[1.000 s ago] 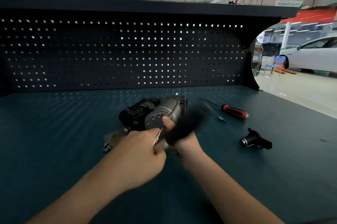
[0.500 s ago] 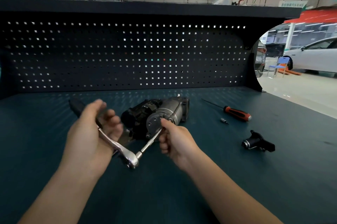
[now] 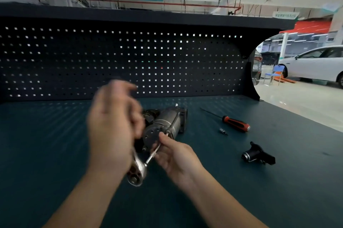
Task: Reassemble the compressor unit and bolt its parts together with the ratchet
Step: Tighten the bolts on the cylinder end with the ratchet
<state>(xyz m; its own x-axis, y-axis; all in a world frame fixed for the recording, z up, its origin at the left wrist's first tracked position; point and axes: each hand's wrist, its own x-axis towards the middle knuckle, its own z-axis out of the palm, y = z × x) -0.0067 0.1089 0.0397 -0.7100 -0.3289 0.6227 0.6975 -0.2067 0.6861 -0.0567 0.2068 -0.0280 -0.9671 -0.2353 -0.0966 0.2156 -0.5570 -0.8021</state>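
Bench: dark teal top [image 3: 46, 144], and everything in play sits on it or just above it.
Pegboard: black panel [image 3: 65, 57] standing along the back edge, light showing through its square holes.
Left hand: here's the left hand [image 3: 113, 127], raised in front of the compressor and badly smeared by motion blur. The fingers look curled over the ratchet handle, which runs up behind the palm; the exact lie of each finger I cannot tell.
Ratchet: the shiny round head [image 3: 137, 171] pokes out below the left hand, close to the bench, and is the nearest thing to the camera.
Extension bar: a thin steel bar [image 3: 153, 155] slants up and right from the ratchet head to the near end face of the compressor.
Compressor: a grey metal cylinder [image 3: 167, 122] lying on its side mid-bench, round end face towards us, with a darker black section behind it on the left.
Right hand: the right hand [image 3: 176, 157] comes in low, thumb and fingertips pinching the extension bar right where it meets the compressor's end face.
Small bit: a short silver piece [image 3: 222, 131] lying on the bench just beside the screwdriver.
Screwdriver: red and black handle [image 3: 236, 124], its thin shaft pointing back and left, well apart from both hands.
Black part: a loose piece with a shiny round end [image 3: 259, 155], alone on the right of the bench.
Beyond the bench: a blue chair [image 3: 275, 73] and a white car [image 3: 315, 64] on the shop floor.
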